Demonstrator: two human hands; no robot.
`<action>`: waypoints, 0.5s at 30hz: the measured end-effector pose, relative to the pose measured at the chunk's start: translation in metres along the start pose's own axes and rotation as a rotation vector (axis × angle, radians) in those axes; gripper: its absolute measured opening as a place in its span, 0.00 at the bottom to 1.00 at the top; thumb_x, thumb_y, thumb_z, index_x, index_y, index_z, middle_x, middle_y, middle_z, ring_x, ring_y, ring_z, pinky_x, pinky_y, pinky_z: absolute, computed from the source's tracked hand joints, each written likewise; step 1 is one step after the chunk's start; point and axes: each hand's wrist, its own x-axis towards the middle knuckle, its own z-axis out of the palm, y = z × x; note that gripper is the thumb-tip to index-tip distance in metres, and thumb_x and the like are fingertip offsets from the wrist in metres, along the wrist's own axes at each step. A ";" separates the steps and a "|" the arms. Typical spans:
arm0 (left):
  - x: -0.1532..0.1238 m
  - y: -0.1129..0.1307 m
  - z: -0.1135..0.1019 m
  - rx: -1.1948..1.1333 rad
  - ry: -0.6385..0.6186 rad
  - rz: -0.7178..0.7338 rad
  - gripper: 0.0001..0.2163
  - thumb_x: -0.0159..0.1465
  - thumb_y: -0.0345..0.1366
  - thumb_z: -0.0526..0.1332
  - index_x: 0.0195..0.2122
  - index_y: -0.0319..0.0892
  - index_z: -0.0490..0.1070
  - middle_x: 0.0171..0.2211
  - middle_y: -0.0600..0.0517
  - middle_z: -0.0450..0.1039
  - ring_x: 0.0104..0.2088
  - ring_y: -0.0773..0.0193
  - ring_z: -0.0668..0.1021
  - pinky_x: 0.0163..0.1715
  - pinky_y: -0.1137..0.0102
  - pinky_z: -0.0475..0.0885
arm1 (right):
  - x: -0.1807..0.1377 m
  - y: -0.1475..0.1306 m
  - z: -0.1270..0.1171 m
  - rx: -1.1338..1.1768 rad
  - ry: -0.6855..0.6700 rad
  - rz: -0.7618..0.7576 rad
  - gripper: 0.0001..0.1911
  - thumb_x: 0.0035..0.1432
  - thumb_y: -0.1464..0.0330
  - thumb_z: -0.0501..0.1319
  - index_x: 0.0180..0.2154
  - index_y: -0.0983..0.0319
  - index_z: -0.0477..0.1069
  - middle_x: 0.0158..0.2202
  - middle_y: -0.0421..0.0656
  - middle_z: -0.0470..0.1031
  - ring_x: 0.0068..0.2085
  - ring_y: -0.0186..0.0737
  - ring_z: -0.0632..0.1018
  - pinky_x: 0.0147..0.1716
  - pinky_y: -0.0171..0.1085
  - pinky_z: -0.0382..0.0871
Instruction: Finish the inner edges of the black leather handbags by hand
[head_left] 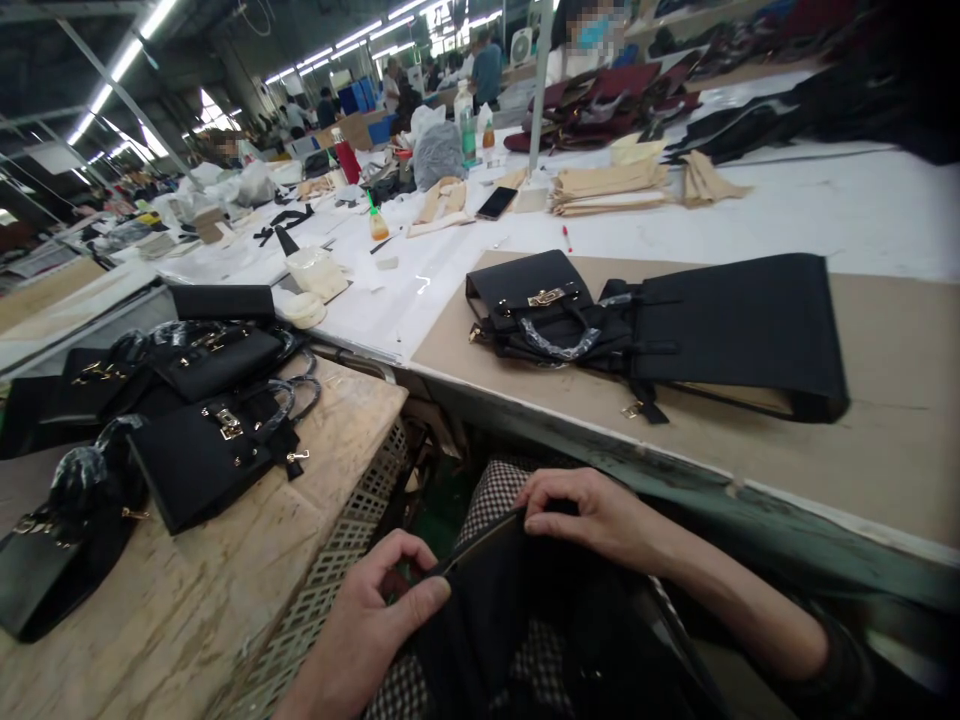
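A black handbag piece lies over my lap, its edge stretched between my two hands. My left hand pinches one end of that edge between thumb and forefinger. Further along it, my right hand grips the other end with curled fingers. Below the edge the black material falls into dark folds, so its full shape is hidden. Checked cloth shows beneath it. On the table ahead lies a black handbag with a gold clasp and plastic-wrapped handle, beside a larger black bag body.
Several black handbags with gold fittings are heaped on a worn board at left. Across the white table are a phone, a glue bottle, tan pieces and maroon bags. Other people stand further back.
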 end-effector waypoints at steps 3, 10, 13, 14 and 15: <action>0.005 -0.003 0.003 -0.012 0.016 -0.017 0.14 0.61 0.48 0.64 0.34 0.41 0.68 0.27 0.56 0.62 0.27 0.69 0.64 0.26 0.75 0.58 | -0.004 0.000 0.002 -0.020 0.072 0.040 0.08 0.59 0.66 0.66 0.28 0.61 0.75 0.39 0.41 0.80 0.41 0.40 0.79 0.43 0.35 0.69; 0.015 -0.010 0.007 0.022 -0.011 -0.003 0.14 0.62 0.47 0.63 0.32 0.41 0.64 0.25 0.57 0.59 0.26 0.69 0.61 0.26 0.74 0.57 | -0.010 0.000 0.009 -0.072 0.191 0.096 0.09 0.55 0.71 0.66 0.24 0.61 0.72 0.35 0.39 0.81 0.37 0.39 0.80 0.39 0.35 0.69; 0.017 -0.010 0.007 0.018 -0.029 -0.002 0.14 0.63 0.46 0.62 0.31 0.41 0.63 0.25 0.57 0.59 0.26 0.69 0.61 0.26 0.74 0.57 | -0.009 -0.001 0.012 -0.105 0.227 0.107 0.08 0.54 0.72 0.65 0.23 0.61 0.71 0.34 0.39 0.81 0.37 0.38 0.80 0.39 0.34 0.68; 0.017 -0.009 0.007 0.020 -0.032 -0.001 0.14 0.63 0.45 0.62 0.31 0.41 0.63 0.25 0.57 0.59 0.26 0.69 0.61 0.26 0.74 0.57 | -0.009 -0.001 0.013 -0.118 0.239 0.110 0.08 0.54 0.73 0.65 0.24 0.61 0.71 0.34 0.39 0.81 0.36 0.38 0.80 0.39 0.34 0.68; 0.018 -0.008 0.007 0.026 -0.033 -0.003 0.13 0.63 0.45 0.62 0.31 0.41 0.63 0.25 0.58 0.59 0.26 0.69 0.61 0.26 0.74 0.57 | -0.009 -0.001 0.015 -0.133 0.248 0.116 0.08 0.53 0.73 0.65 0.24 0.61 0.71 0.33 0.38 0.81 0.36 0.38 0.80 0.38 0.34 0.68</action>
